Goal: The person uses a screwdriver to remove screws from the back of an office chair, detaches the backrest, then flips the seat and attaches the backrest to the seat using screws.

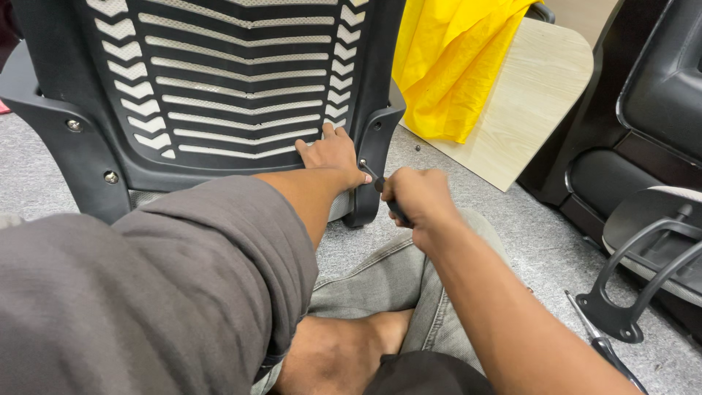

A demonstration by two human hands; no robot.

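A black office chair back (219, 80) with white mesh slats stands upright on the grey carpet in front of me. My left hand (333, 155) presses flat against its lower right corner, beside the black bracket (376, 146). My right hand (413, 196) is closed around a dark-handled screwdriver (373, 179). The metal tip points at a screw on that bracket, close to my left thumb. Two silver bolts (73, 125) show on the left bracket.
A yellow cloth (453, 66) drapes over a light wooden panel (526, 102) leaning at the back right. Other black chair parts (643, 249) lie at the right. Another tool (603, 344) rests on the carpet near my right forearm. My crossed legs fill the foreground.
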